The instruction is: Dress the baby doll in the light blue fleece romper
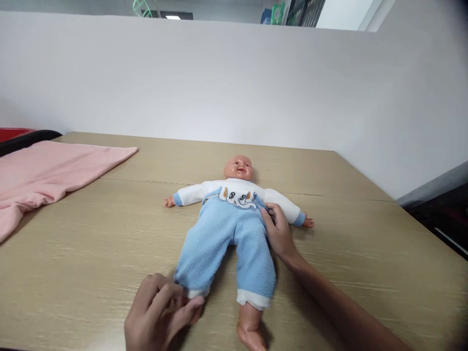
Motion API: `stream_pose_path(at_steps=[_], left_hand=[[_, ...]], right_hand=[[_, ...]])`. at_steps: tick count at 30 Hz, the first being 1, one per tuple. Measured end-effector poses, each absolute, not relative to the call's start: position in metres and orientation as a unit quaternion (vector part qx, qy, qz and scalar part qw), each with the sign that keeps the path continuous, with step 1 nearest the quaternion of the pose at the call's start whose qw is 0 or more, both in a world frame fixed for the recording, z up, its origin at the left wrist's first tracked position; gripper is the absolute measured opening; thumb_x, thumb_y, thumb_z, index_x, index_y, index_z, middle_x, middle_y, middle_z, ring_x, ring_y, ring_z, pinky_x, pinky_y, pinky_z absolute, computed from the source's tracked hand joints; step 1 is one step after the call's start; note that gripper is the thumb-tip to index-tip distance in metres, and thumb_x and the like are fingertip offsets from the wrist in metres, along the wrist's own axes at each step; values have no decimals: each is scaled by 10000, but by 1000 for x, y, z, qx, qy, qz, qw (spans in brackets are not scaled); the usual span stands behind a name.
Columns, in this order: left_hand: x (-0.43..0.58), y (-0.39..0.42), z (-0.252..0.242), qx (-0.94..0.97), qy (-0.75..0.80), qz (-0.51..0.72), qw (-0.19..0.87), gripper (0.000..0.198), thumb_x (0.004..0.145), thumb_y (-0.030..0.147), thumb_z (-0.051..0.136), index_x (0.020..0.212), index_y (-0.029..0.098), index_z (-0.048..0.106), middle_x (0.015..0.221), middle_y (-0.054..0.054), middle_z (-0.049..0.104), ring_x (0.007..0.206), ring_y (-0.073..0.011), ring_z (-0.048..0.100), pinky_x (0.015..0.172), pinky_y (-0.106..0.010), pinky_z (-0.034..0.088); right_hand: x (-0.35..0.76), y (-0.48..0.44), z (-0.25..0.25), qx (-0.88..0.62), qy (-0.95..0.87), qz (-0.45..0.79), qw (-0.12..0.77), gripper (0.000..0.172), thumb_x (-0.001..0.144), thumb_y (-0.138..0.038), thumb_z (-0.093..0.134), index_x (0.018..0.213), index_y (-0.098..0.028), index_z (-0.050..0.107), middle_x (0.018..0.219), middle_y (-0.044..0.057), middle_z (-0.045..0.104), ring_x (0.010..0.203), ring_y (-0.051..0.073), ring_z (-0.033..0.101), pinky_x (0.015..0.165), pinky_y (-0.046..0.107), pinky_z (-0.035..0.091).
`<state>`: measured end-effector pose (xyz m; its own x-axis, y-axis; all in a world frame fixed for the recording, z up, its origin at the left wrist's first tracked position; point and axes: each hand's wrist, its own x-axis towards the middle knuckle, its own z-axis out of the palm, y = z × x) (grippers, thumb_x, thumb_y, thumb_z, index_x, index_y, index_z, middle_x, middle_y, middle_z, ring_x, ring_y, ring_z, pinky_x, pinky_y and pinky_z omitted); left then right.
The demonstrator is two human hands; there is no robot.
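Note:
A baby doll (238,167) lies on its back on the wooden table, its arms spread and its head toward the wall. It wears a white long-sleeved top (193,193) and fluffy light blue overalls (215,229) with an animal face on the bib. My left hand (161,309) is curled at the white cuff (197,293) of the leg on the left, with thumb and fingers closed about it; that foot is mostly hidden. At the right side of the waist, my right hand (280,231) pinches the overalls' edge near the strap. The doll's other foot (250,329) is bare.
A pink cloth (62,168) is spread over the left side of the wooden table (109,263). Behind it are a black rim (32,138) and a red object (14,133). A white wall (219,83) borders the table's far side. Something dark (438,219) stands off the right edge.

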<state>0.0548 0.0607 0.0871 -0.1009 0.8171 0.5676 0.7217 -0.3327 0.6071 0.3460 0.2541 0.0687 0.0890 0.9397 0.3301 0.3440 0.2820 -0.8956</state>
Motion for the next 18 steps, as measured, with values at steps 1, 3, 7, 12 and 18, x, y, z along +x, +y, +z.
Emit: stream_pose_path(at_steps=[1,3,7,12,18], left_hand=[[54,61,91,680,565,463,60,247,967,312,762,803,299,579,687,16,543,629,-213,527,599,-355,447],[50,68,103,684,557,463,86,304,1015,306,681,749,276,537,643,22,507,617,-202,499,599,-346,408],[41,111,132,623,605,479,126,322,1084,424,552,806,260,548,717,20,528,682,-198,516,665,-342,415],[38,213,141,597,603,456,268,433,942,613,691,1088,209,629,1123,-86,708,923,-249,648,866,-400,501],[44,280,116,621,503,460,386,400,885,593,779,918,207,677,911,-35,715,891,-233,606,877,-367,454]], right_hand=[[346,254,69,-525,-607,289,522,348,1011,-568,628,1136,-245,657,1129,75,715,1103,291,652,1067,487,497],[346,252,70,-521,-600,289,534,349,1007,-566,640,1143,-246,664,1141,80,721,1105,293,658,1055,484,506],[343,252,72,-502,-586,297,563,343,1010,-571,639,1124,-249,668,1114,85,744,1081,285,689,1031,468,541],[343,259,73,-486,-551,308,604,330,1025,-586,580,1100,-265,590,1083,79,763,1081,276,734,1039,470,576],[349,265,70,-498,-555,286,602,374,991,-598,629,1113,-245,603,1063,100,744,1027,282,735,996,494,590]])
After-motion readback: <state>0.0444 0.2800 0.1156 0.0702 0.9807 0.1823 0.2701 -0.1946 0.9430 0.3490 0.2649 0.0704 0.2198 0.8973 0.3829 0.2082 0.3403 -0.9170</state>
